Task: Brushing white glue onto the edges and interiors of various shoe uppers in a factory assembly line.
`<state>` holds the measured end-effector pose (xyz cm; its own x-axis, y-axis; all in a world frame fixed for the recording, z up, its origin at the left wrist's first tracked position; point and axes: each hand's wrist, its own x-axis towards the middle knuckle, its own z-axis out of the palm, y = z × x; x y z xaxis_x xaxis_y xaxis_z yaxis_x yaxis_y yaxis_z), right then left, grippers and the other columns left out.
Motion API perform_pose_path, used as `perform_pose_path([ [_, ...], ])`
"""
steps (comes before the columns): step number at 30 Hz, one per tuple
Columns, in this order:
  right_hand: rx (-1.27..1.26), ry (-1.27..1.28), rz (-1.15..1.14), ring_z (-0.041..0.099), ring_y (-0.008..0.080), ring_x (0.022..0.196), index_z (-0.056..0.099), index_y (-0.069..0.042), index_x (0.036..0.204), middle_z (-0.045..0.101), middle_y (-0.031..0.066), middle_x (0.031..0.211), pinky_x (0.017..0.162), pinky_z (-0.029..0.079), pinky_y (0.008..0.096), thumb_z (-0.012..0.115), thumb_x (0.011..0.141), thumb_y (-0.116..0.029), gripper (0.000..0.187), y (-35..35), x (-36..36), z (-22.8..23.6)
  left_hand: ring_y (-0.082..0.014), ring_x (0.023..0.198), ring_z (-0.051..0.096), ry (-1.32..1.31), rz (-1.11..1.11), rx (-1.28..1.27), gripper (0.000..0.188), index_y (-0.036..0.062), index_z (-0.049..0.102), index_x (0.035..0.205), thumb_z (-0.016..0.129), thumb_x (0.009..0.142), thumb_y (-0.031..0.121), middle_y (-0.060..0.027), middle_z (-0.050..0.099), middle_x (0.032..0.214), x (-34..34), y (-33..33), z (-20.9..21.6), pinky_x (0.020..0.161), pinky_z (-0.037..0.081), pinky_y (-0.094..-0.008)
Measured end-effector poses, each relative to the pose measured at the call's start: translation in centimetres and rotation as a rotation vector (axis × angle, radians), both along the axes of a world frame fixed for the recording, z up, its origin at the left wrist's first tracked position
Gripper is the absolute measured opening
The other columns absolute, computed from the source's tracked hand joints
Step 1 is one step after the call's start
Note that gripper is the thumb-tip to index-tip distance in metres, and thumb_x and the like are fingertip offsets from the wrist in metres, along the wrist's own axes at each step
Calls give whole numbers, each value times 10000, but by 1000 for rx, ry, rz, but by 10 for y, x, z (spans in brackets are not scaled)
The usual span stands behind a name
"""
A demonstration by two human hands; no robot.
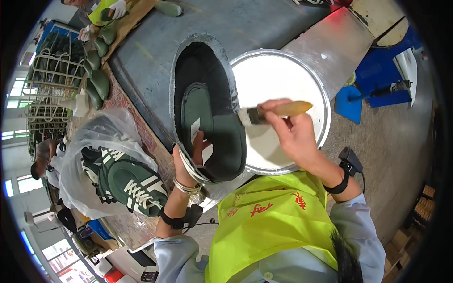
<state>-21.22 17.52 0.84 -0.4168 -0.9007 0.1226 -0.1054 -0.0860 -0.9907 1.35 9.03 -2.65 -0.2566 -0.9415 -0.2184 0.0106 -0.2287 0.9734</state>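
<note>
Held up in my left hand (186, 162) is a long, dark, cupped shoe sole (225, 141) with a grey rim and a green inner face bearing a white patch. My fingers curl over its lower left edge. Between the fingers of my right hand (297, 134) is a brush (292, 109) with a yellowish handle. Its whitened bristles meet the sole's right edge; whether they press on it is hard to tell. Below both lies a round tub (325, 96) filled with white liquid.
Green laced shoe uppers (134, 181) lie in a clear plastic bag (78, 155) at left. Green shoe lasts (99, 84) line the bench edge. Another person's gloved hand (118, 8) holds a last at top left. A dark worktop (146, 52) spreads behind the sole.
</note>
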Motion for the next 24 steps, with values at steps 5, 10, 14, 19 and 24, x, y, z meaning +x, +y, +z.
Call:
perform_pose_path([
  [5,-248,-3,-70,597,133,759,588,35,993,620,92,946,653,469,236,545,871,-6,135,-25,-5,13,-186,800,624,-72,-27,-190,223,-51,572,1055,563,894,102,-110,627,935,-21,2,16,679,543,-309],
  [10,12,-175,149,600,145,816,574,48,1009,613,96,959,700,475,248,545,872,-17,154,10,3,3,-310,868,622,-376,-15,-834,304,-84,534,1091,600,837,70,-216,601,1034,3,-35,-43,802,484,-343],
  [14,92,-379,386,580,128,852,549,64,1038,596,100,974,762,490,266,493,911,-47,178,23,6,20,-318,947,598,-499,60,-967,299,-65,533,1116,574,848,61,-214,586,1080,13,-81,-50,853,461,-369],
  [19,252,-694,460,581,110,854,545,58,1066,595,89,943,762,521,289,507,921,-99,216,18,2,39,-271,949,597,-453,-56,-1330,295,-42,524,1133,540,879,108,-196,573,1075,-12,-79,8,832,471,-351],
  [24,105,-338,235,598,134,841,562,54,1046,611,102,951,771,515,270,520,910,-82,197,3,0,9,-232,931,594,-295,31,-740,341,-31,494,1171,525,905,179,-153,577,1064,-22,-25,24,828,471,-323],
])
